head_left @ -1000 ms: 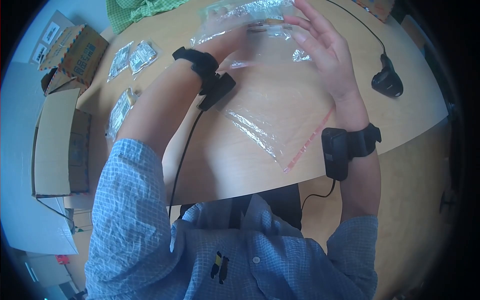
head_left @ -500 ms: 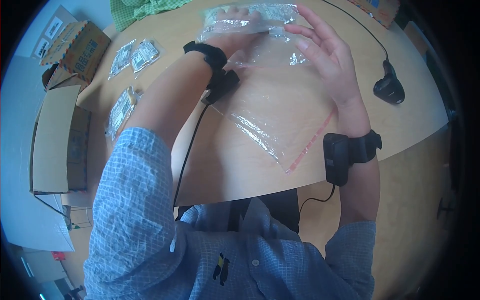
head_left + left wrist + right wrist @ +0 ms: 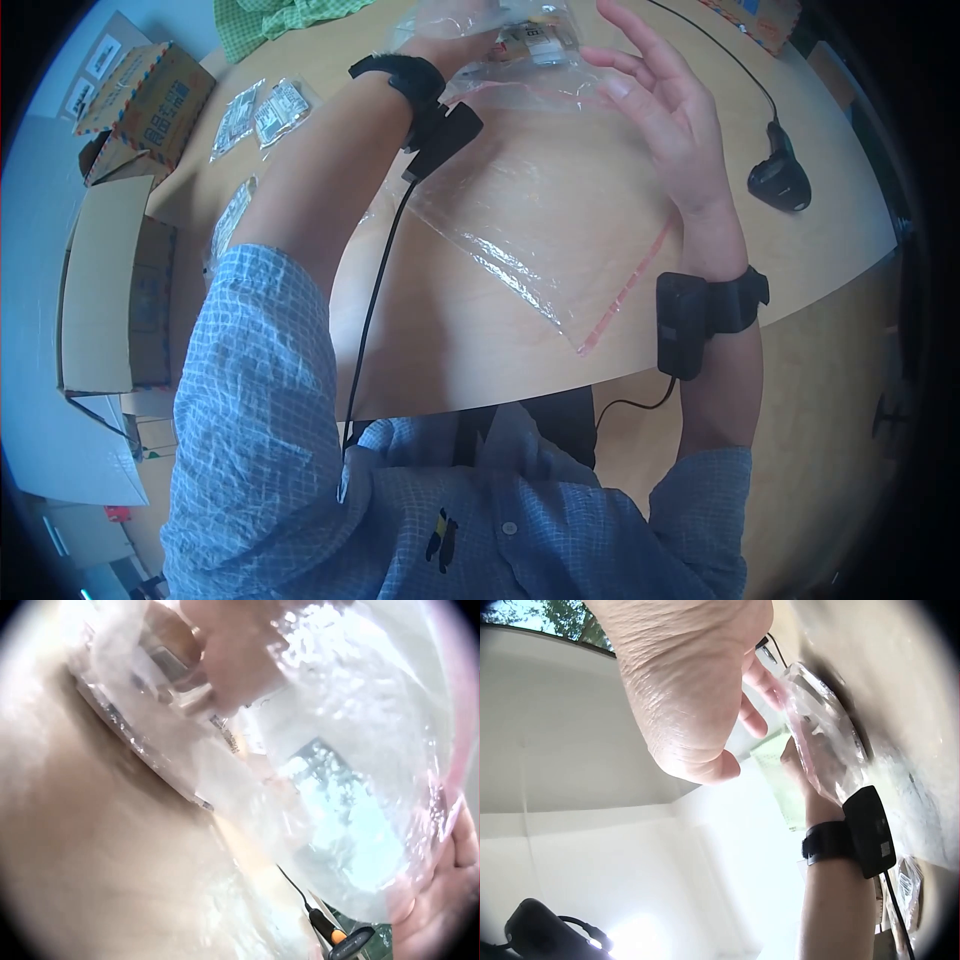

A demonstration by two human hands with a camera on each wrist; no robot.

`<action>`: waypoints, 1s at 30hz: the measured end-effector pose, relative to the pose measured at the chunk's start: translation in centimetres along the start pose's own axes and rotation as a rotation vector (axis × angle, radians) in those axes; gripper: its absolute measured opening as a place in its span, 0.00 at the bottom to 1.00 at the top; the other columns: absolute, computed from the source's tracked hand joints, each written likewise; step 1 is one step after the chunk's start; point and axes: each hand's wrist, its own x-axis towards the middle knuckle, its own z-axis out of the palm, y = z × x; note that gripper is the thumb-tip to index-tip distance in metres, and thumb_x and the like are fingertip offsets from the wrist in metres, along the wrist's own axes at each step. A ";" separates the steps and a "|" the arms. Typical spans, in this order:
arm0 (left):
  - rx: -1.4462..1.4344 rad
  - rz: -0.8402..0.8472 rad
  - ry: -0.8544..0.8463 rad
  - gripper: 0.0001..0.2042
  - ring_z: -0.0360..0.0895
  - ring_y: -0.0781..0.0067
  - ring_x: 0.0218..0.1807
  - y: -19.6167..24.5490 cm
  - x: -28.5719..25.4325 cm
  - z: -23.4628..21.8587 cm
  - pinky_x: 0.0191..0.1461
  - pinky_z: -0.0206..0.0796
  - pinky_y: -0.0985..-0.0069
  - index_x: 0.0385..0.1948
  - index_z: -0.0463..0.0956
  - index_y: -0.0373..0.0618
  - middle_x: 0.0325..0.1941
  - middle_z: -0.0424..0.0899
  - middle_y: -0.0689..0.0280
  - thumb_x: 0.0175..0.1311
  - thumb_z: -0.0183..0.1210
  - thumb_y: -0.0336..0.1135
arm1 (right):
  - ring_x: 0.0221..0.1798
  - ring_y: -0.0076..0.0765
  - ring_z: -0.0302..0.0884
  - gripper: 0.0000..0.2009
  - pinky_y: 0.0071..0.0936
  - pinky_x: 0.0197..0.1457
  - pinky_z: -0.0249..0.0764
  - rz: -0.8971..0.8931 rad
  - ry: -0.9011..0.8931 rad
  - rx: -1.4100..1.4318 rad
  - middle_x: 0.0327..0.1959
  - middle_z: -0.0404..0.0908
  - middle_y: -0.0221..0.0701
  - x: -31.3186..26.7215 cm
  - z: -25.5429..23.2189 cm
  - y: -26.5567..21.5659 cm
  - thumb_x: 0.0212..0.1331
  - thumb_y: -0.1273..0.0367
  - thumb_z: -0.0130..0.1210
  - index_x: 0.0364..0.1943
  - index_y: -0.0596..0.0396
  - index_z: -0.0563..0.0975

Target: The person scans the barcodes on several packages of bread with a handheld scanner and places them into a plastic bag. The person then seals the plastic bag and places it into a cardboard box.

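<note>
My left hand (image 3: 455, 18) reaches into a clear plastic bag (image 3: 540, 98) at the far side of the table. Its fingers (image 3: 236, 656) show blurred through the film in the left wrist view, and I cannot tell whether they hold anything. A small labelled packet (image 3: 545, 45) lies inside the bag, right of that hand. My right hand (image 3: 680, 130) stands at the bag's right edge, fingers spread and loosely bent, with fingertips right at the pink-edged mouth. Another clear bag (image 3: 500, 260) with a pink strip (image 3: 630, 295) lies flat on the table nearer to me.
Clear packets with labels (image 3: 281, 110) lie on the left, one partly behind my left forearm. Two cardboard boxes (image 3: 160, 115) stand at the left edge. A black barcode scanner (image 3: 780, 182) with a cable rests at right. A green checked cloth (image 3: 290, 15) lies at the back.
My left hand has shifted further away and leftward with the bag, and the packet inside shows more clearly. My right hand has stayed nearly in place at the bag's edge.
</note>
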 end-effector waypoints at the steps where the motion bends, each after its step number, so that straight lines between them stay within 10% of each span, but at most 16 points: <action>1: 0.013 0.014 0.007 0.11 0.76 0.55 0.39 0.0 0.0 0.0 0.43 0.67 0.65 0.34 0.79 0.46 0.36 0.79 0.52 0.55 0.50 0.37 | 0.52 0.26 0.66 0.27 0.23 0.54 0.64 -0.005 0.025 -0.107 0.54 0.67 0.31 -0.1 -0.1 0.1 0.54 0.71 0.52 0.60 0.59 0.60; 6: 0.068 0.070 0.042 0.11 0.77 0.55 0.39 -1.0 0.5 2.8 0.42 0.68 0.65 0.33 0.79 0.46 0.36 0.79 0.52 0.55 0.50 0.37 | 0.46 0.22 0.69 0.21 0.19 0.44 0.68 0.110 0.202 -0.408 0.45 0.72 0.25 -0.1 -0.1 0.7 0.52 0.71 0.54 0.54 0.54 0.70; 8: 0.174 0.093 0.407 0.20 0.70 0.57 0.53 -3.8 1.9 10.3 0.53 0.62 0.62 0.50 0.67 0.45 0.49 0.74 0.58 0.56 0.51 0.41 | 0.45 0.23 0.69 0.20 0.20 0.41 0.70 -0.048 0.273 -0.545 0.45 0.72 0.27 0.0 -0.1 1.1 0.50 0.71 0.56 0.50 0.53 0.73; 11: 0.293 0.209 0.072 0.19 0.70 0.57 0.54 -2.4 1.2 5.7 0.54 0.61 0.62 0.50 0.69 0.47 0.51 0.74 0.58 0.56 0.51 0.42 | 0.43 0.33 0.72 0.23 0.28 0.43 0.72 -0.154 0.371 -0.786 0.44 0.73 0.34 0.1 -0.6 2.0 0.43 0.69 0.59 0.49 0.52 0.72; 14: 0.224 0.183 0.142 0.18 0.71 0.58 0.53 -4.6 2.2 7.0 0.54 0.61 0.62 0.47 0.71 0.47 0.51 0.74 0.59 0.56 0.52 0.43 | 0.48 0.26 0.69 0.24 0.22 0.42 0.70 -0.092 0.421 -0.842 0.48 0.72 0.30 -0.1 -0.2 2.0 0.47 0.70 0.58 0.53 0.52 0.70; 20: -0.354 -0.084 0.216 0.17 0.72 0.58 0.51 -6.2 2.8 6.7 0.56 0.60 0.62 0.43 0.75 0.50 0.49 0.76 0.60 0.54 0.53 0.47 | 0.41 0.21 0.73 0.22 0.14 0.38 0.69 0.115 0.280 -0.389 0.42 0.74 0.32 0.0 -0.4 3.3 0.52 0.74 0.54 0.54 0.56 0.68; 25: -0.151 -0.124 -0.121 0.25 0.72 0.49 0.49 -3.8 1.1 3.8 0.53 0.63 0.61 0.48 0.67 0.34 0.46 0.75 0.48 0.52 0.56 0.44 | 0.30 0.15 0.72 0.19 0.12 0.30 0.67 0.145 0.194 -0.304 0.29 0.76 0.26 -0.5 0.1 2.8 0.55 0.75 0.52 0.52 0.59 0.69; 30: 0.109 0.050 0.177 0.23 0.68 0.50 0.54 -2.9 -4.8 4.6 0.57 0.60 0.63 0.53 0.63 0.38 0.50 0.71 0.48 0.54 0.51 0.34 | 0.26 0.13 0.70 0.15 0.10 0.26 0.65 0.142 0.193 -0.260 0.24 0.75 0.23 -0.3 0.3 2.2 0.56 0.75 0.51 0.49 0.60 0.73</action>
